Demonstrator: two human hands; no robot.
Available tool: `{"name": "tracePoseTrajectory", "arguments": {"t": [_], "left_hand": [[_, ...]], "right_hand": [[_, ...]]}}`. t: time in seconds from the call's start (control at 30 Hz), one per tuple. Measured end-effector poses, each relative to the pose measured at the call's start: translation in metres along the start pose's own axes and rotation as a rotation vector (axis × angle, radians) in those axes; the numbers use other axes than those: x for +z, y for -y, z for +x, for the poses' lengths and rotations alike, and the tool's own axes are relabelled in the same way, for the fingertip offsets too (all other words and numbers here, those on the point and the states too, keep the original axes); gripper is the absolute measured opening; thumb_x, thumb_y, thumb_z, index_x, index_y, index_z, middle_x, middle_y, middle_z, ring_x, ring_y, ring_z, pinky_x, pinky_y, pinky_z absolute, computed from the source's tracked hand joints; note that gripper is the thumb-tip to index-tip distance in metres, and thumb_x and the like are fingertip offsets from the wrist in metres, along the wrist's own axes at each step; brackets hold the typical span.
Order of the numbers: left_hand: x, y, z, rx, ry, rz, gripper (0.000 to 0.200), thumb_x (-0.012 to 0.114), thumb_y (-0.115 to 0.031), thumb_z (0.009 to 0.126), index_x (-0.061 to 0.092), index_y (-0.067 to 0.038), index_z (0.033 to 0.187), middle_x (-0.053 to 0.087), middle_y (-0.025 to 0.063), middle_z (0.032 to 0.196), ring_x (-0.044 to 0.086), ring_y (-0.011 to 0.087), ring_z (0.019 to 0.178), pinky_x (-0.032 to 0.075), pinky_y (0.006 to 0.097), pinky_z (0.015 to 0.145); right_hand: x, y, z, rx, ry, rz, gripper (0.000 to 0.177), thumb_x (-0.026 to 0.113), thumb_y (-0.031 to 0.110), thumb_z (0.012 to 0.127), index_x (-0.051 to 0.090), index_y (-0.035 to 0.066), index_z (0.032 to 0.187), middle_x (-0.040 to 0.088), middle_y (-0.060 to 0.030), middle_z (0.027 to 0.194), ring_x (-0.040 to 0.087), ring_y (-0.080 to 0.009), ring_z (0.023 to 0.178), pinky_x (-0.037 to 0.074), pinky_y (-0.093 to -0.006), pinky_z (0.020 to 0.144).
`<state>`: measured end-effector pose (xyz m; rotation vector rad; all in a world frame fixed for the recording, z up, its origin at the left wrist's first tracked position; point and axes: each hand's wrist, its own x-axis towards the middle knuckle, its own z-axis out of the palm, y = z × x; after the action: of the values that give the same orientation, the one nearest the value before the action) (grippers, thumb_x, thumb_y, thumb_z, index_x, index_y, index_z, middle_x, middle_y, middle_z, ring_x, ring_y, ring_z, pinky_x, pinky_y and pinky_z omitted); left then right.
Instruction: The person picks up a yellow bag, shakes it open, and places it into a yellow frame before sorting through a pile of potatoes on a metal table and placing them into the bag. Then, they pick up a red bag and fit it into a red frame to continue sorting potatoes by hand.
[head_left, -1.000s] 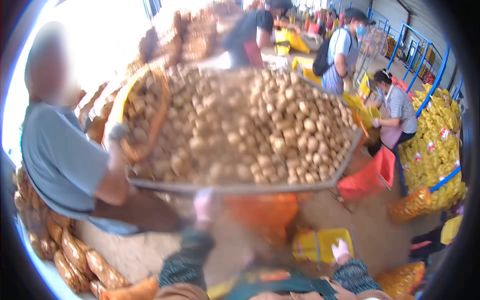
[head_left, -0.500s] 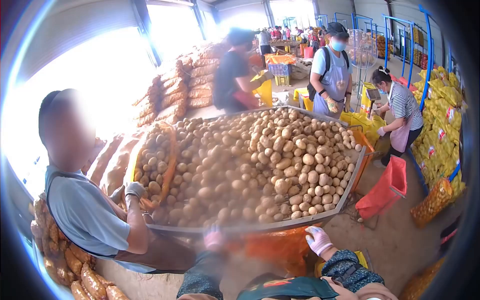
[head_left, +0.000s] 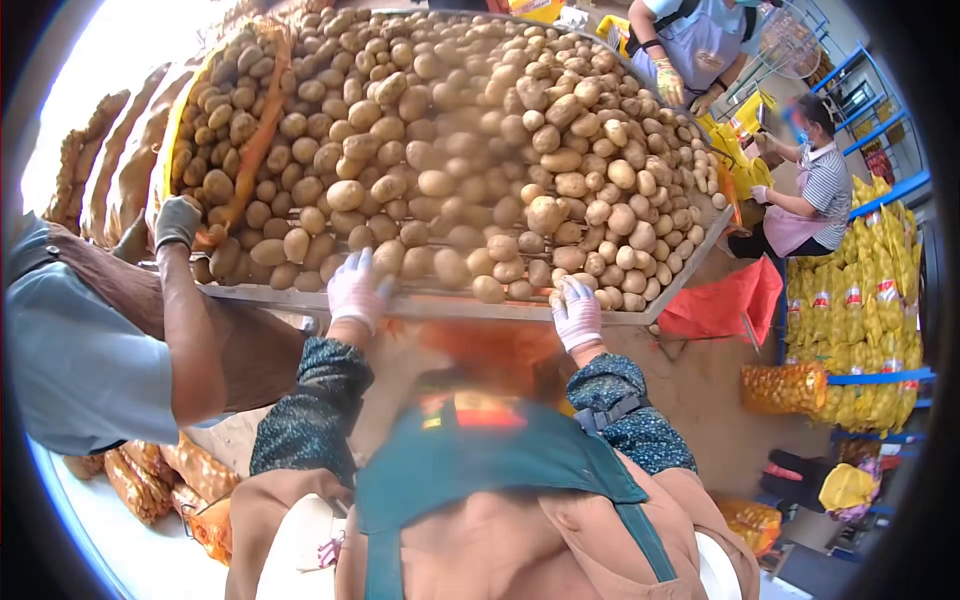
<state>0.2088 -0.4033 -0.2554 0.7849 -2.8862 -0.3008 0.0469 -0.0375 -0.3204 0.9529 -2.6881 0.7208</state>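
Potatoes (head_left: 345, 195) lie heaped across a sorting table with a metal rim (head_left: 450, 308). My left hand (head_left: 357, 292), in a white and pink glove, reaches over the near rim with its fingers stretched toward the closest potatoes. Farther right, my right hand (head_left: 577, 316), gloved alike, rests at the rim with its fingers extended beside the front potatoes. Nothing held shows in either hand, though the right fingertips are partly hard to make out. A blurred patch hides some potatoes in the middle.
At the left a co-worker's gloved hand (head_left: 178, 222) is by an open potato sack (head_left: 262, 130). Two other people stand beyond the table's right side. A red bag (head_left: 725, 302) sits at the right corner. Stacked yellow sacks (head_left: 850, 310) and filled sacks (head_left: 140, 480) flank the area.
The view has tilted down toward the table and my body. Both my hands have come forward from below the near rim to the potatoes at the edge.
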Motion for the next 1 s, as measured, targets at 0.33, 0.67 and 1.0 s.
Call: {"name": "tracePoseTrajectory", "arguments": {"t": [0.33, 0.67, 1.0], "left_hand": [[0.004, 0.023, 0.057, -0.343, 0.433, -1.329, 0.057, 0.070, -0.017, 0.087, 0.046, 0.001, 0.135, 0.057, 0.0166, 0.131, 0.060, 0.0253, 0.116, 0.053, 0.0379, 0.092], [-0.024, 0.047, 0.082, -0.813, 0.521, -2.374, 0.055, 0.063, -0.045, 0.090, 0.054, -0.008, 0.130, 0.061, 0.0130, 0.123, 0.060, 0.0308, 0.107, 0.054, 0.0432, 0.083], [-0.031, 0.065, 0.089, -0.929, 0.229, -2.026, 0.038, 0.066, -0.035, 0.092, 0.060, -0.007, 0.117, 0.067, 0.0100, 0.107, 0.067, 0.0259, 0.097, 0.061, 0.0435, 0.075]], "right_hand": [[-0.008, 0.023, 0.015, 0.014, 0.045, -0.115, 0.022, 0.061, 0.019, 0.086, 0.068, 0.005, 0.103, 0.062, -0.0149, 0.112, 0.060, -0.0337, 0.103, 0.047, -0.0461, 0.090], [0.016, 0.107, 0.159, 0.024, 0.195, 0.367, 0.034, 0.067, 0.014, 0.086, 0.062, 0.006, 0.119, 0.064, -0.0156, 0.118, 0.059, -0.0319, 0.112, 0.047, -0.0416, 0.099], [0.104, 0.155, 0.265, -0.296, 0.527, -0.125, 0.050, 0.070, 0.026, 0.082, 0.055, 0.017, 0.130, 0.052, -0.0139, 0.122, 0.049, -0.0352, 0.118, 0.044, -0.0434, 0.100]]}}
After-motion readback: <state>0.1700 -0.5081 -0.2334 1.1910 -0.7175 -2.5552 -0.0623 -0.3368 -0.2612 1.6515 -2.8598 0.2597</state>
